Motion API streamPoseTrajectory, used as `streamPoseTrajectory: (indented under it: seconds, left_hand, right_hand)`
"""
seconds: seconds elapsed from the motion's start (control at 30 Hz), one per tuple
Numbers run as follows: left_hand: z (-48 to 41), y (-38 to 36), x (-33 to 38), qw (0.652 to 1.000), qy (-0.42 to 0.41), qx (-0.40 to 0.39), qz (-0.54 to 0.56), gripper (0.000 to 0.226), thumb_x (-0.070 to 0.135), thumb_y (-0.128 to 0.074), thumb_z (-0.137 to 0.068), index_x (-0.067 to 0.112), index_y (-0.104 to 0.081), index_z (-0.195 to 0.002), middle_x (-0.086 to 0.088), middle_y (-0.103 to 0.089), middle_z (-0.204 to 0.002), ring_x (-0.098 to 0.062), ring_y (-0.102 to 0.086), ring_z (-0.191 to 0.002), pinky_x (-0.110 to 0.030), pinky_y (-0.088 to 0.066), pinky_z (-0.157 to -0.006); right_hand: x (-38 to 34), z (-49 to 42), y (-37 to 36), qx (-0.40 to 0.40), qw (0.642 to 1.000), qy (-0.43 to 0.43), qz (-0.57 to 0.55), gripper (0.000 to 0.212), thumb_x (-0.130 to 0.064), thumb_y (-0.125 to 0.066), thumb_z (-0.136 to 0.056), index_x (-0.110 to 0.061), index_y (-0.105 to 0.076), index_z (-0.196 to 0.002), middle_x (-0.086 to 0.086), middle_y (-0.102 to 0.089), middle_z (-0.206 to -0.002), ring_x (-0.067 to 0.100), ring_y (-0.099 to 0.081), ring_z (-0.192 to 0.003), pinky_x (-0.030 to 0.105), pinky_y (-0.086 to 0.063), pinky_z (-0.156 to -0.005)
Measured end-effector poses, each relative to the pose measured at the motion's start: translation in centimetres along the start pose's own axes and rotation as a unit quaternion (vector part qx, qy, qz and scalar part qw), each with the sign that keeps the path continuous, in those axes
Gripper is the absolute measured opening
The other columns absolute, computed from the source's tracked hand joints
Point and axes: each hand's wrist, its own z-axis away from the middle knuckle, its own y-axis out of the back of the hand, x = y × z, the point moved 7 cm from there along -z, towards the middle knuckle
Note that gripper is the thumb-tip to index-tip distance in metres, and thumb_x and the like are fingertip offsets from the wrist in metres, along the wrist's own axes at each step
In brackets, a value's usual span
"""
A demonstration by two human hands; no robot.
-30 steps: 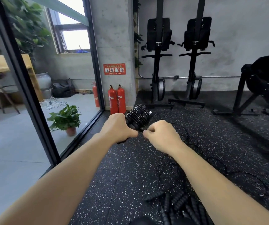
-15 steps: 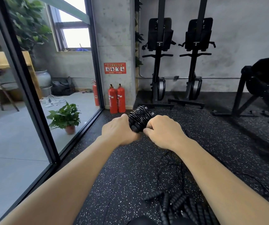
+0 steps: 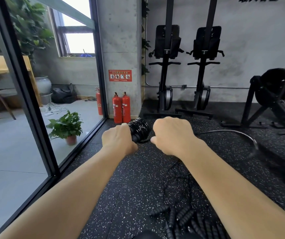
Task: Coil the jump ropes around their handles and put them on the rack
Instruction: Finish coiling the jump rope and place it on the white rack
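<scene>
- The left hand (image 3: pixel 119 140) is wrapped tight round the near end of the wound bundle (image 3: pixel 139 129), a fat black coil of jump rope on its handles, held out in front at about waist height above the floor.
- The right hand (image 3: pixel 172 135) sits just beside the coil with its fingers curled under. I can't see the fingertips, but the loose rope (image 3: pixel 224 130) comes out from behind the hand, so I judge it is pinched in that fist.
- That loose rope swings out to the right in a wide blurred arc, clear of the speckled rubber floor (image 3: pixel 121 195).
- The step in hand looks like laying the last turns onto the coil.
- To do it well, I'd pin the handles firmly with the left hand, draw the slack taut with the right, and set each turn snug against the one before, so none slips off the end.
- Watch that the tail doesn't snag the thin ropes lying tangled on the floor (image 3: pixel 177 178).
- More ribbed handles (image 3: pixel 186 219) lie heaped near the person's feet, not yet coiled.
- No rack shows from here; two red fire extinguishers (image 3: pixel 122 107) stand by the pillar beyond.
</scene>
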Motion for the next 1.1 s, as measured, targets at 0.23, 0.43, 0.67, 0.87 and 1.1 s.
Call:
streamPoseTrajectory:
  seconds: [0.23,0.43,0.67,0.87,1.1]
  left_hand:
    - [1.8,0.9,1.8,0.990,-0.120,0.013,-0.067,0.035,0.036,-0.065,-0.082,0.018,-0.038,-0.094,0.003,-0.050,-0.080,-0.025,-0.052,-0.077,-0.030,-0.037,-0.064]
    - [4.3,2.7,4.8,0.943,-0.302,0.072,-0.116,0.029,0.035,-0.058,-0.087,0.025,-0.042,-0.110,0.004,-0.056,-0.100,-0.022,-0.060,-0.095,-0.031,-0.036,-0.063]
    - [5.4,3.8,5.1,0.901,-0.421,0.107,0.009,0.045,0.026,-0.075,-0.074,0.025,-0.049,-0.111,0.004,-0.054,-0.106,-0.021,-0.050,-0.096,-0.040,-0.050,-0.079]
    - [5.6,5.1,5.1,0.887,-0.407,0.025,0.217,0.040,0.025,-0.072,-0.074,0.019,-0.053,-0.109,0.005,-0.053,-0.099,-0.020,-0.046,-0.096,-0.041,-0.045,-0.086]
    - [5.4,5.5,5.4,0.882,-0.384,-0.005,0.272,0.049,0.014,-0.078,-0.068,0.010,-0.056,-0.111,-0.002,-0.058,-0.101,-0.014,-0.048,-0.096,-0.021,-0.038,-0.087]
  right_hand:
    - [-1.2,0.0,4.3,0.096,0.992,0.064,0.045,0.051,-0.048,-0.046,-0.097,-0.019,-0.031,-0.057,-0.002,-0.035,-0.059,0.017,-0.034,-0.053,0.030,-0.027,-0.059]
    - [-0.4,-0.8,5.8,0.171,0.977,0.083,0.100,0.053,-0.047,-0.041,-0.099,-0.018,-0.034,-0.055,-0.003,-0.036,-0.056,0.014,-0.030,-0.049,0.028,-0.020,-0.050]
    - [3.8,-2.3,4.5,0.158,0.984,0.079,0.035,0.064,-0.057,-0.036,-0.098,-0.017,-0.035,-0.048,-0.003,-0.039,-0.050,0.014,-0.040,-0.052,0.029,-0.034,-0.057]
    - [6.3,-4.0,0.6,0.053,0.980,0.027,-0.190,0.072,-0.057,-0.044,-0.095,-0.014,-0.039,-0.037,-0.006,-0.038,-0.037,0.012,-0.042,-0.045,0.031,-0.037,-0.058]
    - [5.9,-4.1,-3.6,-0.024,0.885,-0.027,-0.465,0.056,-0.036,-0.057,-0.096,-0.007,-0.045,-0.049,0.008,-0.043,-0.052,0.012,-0.039,-0.048,0.027,-0.033,-0.053]
